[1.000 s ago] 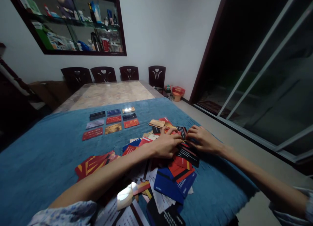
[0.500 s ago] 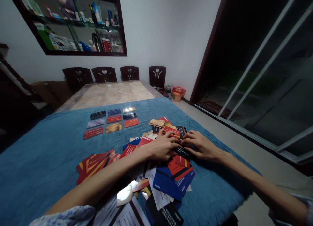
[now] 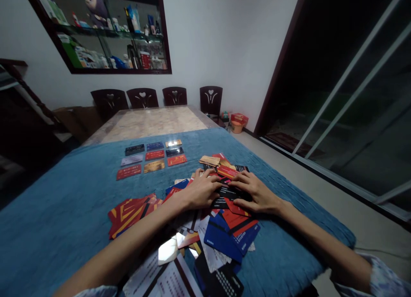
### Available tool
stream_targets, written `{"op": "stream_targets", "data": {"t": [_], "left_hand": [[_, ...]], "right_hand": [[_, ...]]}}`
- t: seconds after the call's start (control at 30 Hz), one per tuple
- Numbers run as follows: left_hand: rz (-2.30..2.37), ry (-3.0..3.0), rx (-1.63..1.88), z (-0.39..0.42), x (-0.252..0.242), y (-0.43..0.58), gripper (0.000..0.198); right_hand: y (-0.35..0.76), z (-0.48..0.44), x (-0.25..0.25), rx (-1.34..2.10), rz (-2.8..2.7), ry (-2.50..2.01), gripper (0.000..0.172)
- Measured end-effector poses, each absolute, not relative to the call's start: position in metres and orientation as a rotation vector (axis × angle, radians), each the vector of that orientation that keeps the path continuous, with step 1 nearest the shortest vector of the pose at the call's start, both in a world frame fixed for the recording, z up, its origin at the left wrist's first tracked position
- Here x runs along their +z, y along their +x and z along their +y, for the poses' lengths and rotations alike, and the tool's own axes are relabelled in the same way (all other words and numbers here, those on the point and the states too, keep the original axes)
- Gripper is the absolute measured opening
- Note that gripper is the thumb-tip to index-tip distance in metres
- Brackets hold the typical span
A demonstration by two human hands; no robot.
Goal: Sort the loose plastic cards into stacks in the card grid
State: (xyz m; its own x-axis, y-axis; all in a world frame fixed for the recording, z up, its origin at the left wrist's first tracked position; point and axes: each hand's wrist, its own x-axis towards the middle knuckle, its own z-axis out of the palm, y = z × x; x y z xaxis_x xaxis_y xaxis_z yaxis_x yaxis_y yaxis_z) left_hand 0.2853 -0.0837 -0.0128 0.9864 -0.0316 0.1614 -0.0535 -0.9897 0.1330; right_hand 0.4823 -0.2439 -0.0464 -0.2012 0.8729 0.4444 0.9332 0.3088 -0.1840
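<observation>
A loose heap of cards lies on the blue cloth before me. My left hand (image 3: 201,191) rests on the heap's left part, fingers apart and bent over the cards. Opposite it, my right hand (image 3: 256,194) lies with spread fingers on the right part, touching a red card (image 3: 236,208). Black cards (image 3: 224,192) with white print show between the two hands. Nearer to me are blue cards (image 3: 221,241), a black card (image 3: 223,282) and white cards (image 3: 180,280). Tan cards (image 3: 209,161) sit at the far edge of the heap. My palms hide some cards.
Rows of single cards, among them a red card (image 3: 155,155), lie farther back on the blue cloth (image 3: 80,194). A fan of red and gold cards (image 3: 131,213) is left of my left forearm. Dark chairs (image 3: 211,99) stand beyond the marble tabletop (image 3: 154,119).
Both hands have shifted left over the heap, the left one farther. More of the black cards between them now shows. The view has turned slightly left.
</observation>
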Motion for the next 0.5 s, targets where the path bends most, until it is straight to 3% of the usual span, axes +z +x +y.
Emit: {"op": "stream_targets", "data": {"t": [0.3, 0.5], "left_hand": [[-0.02, 3.101, 0.176, -0.079, -0.007, 0.284, 0.024], [-0.097, 3.183, 0.19, -0.08, -0.005, 0.284, 0.023]], "right_hand": [[0.479, -0.223, -0.038, -0.191, -2.152, -1.534, 0.028], [0.476, -0.226, -0.041, -0.203, -2.107, -1.551, 0.03]]}}
